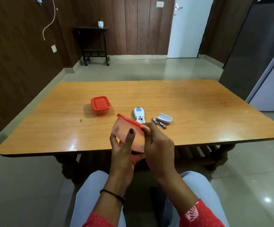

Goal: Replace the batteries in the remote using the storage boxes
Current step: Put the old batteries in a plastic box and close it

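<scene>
Above the near edge of the table (pixel 198 104), left hand (pixel 123 154) grips a tilted box (pixel 121 128), fingers (pixel 131 135) curled round it; right hand (pixel 159 145) pinches its red lid (pixel 129 121). Remote (pixel 139 114) lies behind, two batteries (pixel 154 121) just beside.

The red lid (pixel 129 121) of the held box (pixel 122 128) hides the near end of the remote (pixel 138 113); the box's contents look blurred.

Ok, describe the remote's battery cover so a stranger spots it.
On the wooden table, look right of the white remote, past the two loose batteries. The battery cover is the white curved shell lying hollow side up, the rightmost item.
</scene>
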